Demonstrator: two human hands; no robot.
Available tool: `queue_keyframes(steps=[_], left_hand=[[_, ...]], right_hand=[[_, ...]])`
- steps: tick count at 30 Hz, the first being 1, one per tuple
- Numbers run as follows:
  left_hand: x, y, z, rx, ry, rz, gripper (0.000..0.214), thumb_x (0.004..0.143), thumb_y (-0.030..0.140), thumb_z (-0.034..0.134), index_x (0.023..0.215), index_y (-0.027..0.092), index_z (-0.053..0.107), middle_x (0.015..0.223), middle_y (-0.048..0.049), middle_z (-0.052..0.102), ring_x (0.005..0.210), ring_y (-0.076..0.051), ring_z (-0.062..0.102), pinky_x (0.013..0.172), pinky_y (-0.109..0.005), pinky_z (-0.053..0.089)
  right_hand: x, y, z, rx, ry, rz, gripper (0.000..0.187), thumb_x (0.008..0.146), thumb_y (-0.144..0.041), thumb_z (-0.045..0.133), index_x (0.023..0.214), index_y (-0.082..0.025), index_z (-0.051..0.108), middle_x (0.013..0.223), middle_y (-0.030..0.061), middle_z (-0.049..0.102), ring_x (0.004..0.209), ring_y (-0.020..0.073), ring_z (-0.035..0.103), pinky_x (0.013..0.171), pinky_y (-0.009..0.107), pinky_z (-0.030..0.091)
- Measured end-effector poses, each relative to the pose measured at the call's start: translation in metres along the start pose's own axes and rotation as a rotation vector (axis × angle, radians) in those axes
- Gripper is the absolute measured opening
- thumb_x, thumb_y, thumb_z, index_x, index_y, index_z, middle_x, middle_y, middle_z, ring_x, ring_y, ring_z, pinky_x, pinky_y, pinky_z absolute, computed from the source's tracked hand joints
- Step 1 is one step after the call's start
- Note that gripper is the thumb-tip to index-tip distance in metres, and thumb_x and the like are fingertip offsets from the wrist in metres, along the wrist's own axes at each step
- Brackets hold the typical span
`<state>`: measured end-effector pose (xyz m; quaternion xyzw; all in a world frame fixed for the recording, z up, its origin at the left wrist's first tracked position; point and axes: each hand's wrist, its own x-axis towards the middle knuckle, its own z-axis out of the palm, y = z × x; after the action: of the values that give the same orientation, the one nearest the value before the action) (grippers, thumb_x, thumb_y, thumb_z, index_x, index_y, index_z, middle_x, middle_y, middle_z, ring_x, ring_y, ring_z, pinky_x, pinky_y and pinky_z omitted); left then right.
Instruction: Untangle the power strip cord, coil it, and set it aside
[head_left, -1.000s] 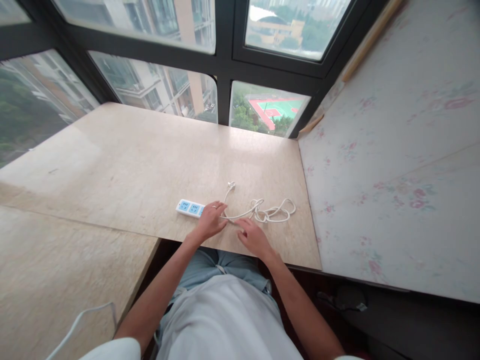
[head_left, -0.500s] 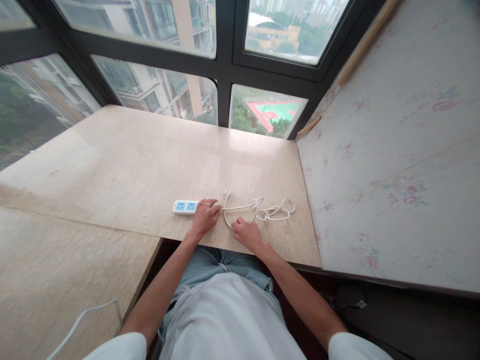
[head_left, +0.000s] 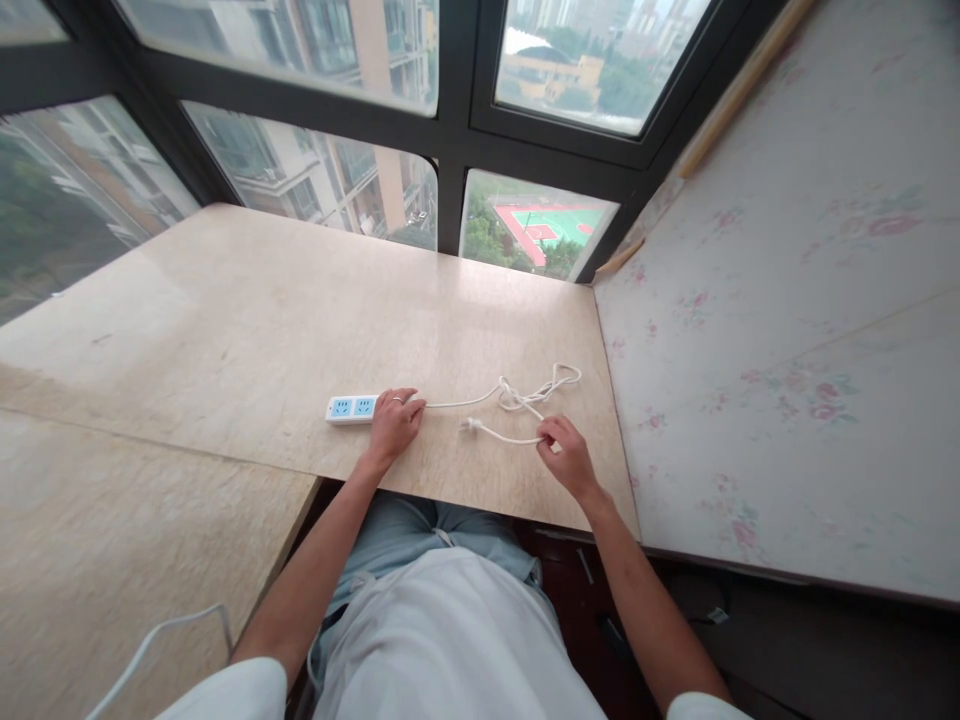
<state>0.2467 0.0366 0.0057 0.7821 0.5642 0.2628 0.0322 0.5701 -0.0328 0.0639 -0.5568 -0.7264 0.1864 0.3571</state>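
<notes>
A white power strip [head_left: 351, 408] with blue socket faces lies on the beige stone sill. My left hand [head_left: 394, 424] is closed over its right end, hiding that part. From there the white cord [head_left: 459, 404] runs right into a loose, tangled bundle of loops [head_left: 525, 396]. My right hand [head_left: 566, 452] pinches the cord between thumb and fingers, just below the bundle. To the left of those fingers, a short length of cord ends in a white plug [head_left: 471, 426], which rests between my two hands.
The stone sill [head_left: 247, 330] runs up to dark-framed windows [head_left: 450, 140]. A wall with flowered paper [head_left: 750, 330] bounds the right side. Another white cable [head_left: 161, 630] lies at the lower left. The sill's front edge is close to my lap.
My right hand has moved right along with the cord, and the plug has swung down and to the right. My left hand and the power strip have shifted slightly left.
</notes>
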Motion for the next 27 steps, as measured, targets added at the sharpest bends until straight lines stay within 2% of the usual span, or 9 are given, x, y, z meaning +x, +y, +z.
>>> queue_keyframes(steps=[3,5,9,12,16,22,24,27], left_hand=[[-0.002,-0.007,-0.003,0.013,-0.006,-0.018,0.021,0.085,0.022,0.053,0.091,0.023,0.073,0.113,-0.0106,0.067,0.109,-0.026,0.058,0.102,-0.047,0.037],[-0.003,-0.01,-0.004,0.022,-0.005,-0.027,0.021,0.086,0.022,0.053,0.091,0.023,0.073,0.114,-0.0103,0.067,0.111,-0.026,0.057,0.103,-0.047,0.036],[-0.006,-0.014,-0.006,0.053,0.014,-0.047,0.022,0.087,0.022,0.052,0.092,0.022,0.073,0.116,-0.011,0.066,0.118,-0.027,0.053,0.106,-0.047,0.033],[-0.009,-0.015,-0.006,0.067,0.025,-0.087,0.023,0.087,0.023,0.051,0.093,0.022,0.073,0.118,-0.0116,0.065,0.123,-0.028,0.05,0.107,-0.049,0.031],[-0.013,-0.02,-0.007,0.117,0.044,-0.134,0.024,0.087,0.021,0.05,0.094,0.022,0.073,0.121,-0.0119,0.063,0.127,-0.029,0.046,0.109,-0.051,0.026],[-0.018,-0.027,-0.011,0.176,0.049,-0.161,0.027,0.087,0.018,0.047,0.097,0.022,0.072,0.125,-0.012,0.061,0.131,-0.03,0.042,0.11,-0.053,0.023],[-0.02,-0.028,-0.013,0.171,0.044,-0.163,0.028,0.087,0.018,0.046,0.096,0.022,0.072,0.126,-0.0118,0.061,0.132,-0.03,0.041,0.11,-0.054,0.024],[-0.021,-0.027,-0.014,0.114,0.052,-0.188,0.028,0.085,0.015,0.047,0.094,0.023,0.072,0.126,-0.0112,0.06,0.133,-0.031,0.04,0.11,-0.055,0.024]], right_hand=[[0.005,0.013,-0.012,0.394,0.159,0.138,0.008,0.078,-0.015,0.057,0.073,-0.021,0.058,0.09,0.0025,0.058,0.084,0.0157,0.059,0.076,0.03,0.049],[0.006,0.02,-0.017,0.686,0.226,0.278,0.009,0.077,-0.019,0.064,0.072,-0.021,0.057,0.092,0.0007,0.058,0.078,0.0129,0.061,0.077,0.03,0.052],[0.007,0.021,-0.018,1.143,0.266,0.453,0.015,0.07,-0.017,0.075,0.072,-0.02,0.061,0.092,-0.0025,0.062,0.071,0.0074,0.062,0.078,0.025,0.054],[0.011,0.019,-0.016,1.365,0.271,0.523,0.017,0.067,-0.012,0.077,0.073,-0.02,0.063,0.09,-0.0035,0.065,0.073,0.0051,0.063,0.077,0.018,0.055],[0.02,0.025,-0.011,1.477,0.246,0.646,0.018,0.069,-0.006,0.075,0.076,-0.019,0.065,0.088,-0.0017,0.069,0.072,0.0059,0.066,0.075,0.016,0.058],[0.036,0.047,-0.007,1.538,0.144,0.974,0.019,0.075,0.001,0.064,0.08,-0.018,0.063,0.089,0.0009,0.072,0.065,0.0067,0.068,0.065,0.016,0.061],[0.04,0.05,-0.007,1.569,0.096,1.0,0.019,0.076,0.0,0.062,0.084,-0.017,0.064,0.089,0.0013,0.072,0.064,0.006,0.067,0.062,0.013,0.06],[0.044,0.049,-0.006,1.551,0.002,0.906,0.018,0.077,-0.006,0.064,0.091,-0.018,0.065,0.09,0.0001,0.072,0.064,0.0047,0.066,0.058,0.011,0.058]])
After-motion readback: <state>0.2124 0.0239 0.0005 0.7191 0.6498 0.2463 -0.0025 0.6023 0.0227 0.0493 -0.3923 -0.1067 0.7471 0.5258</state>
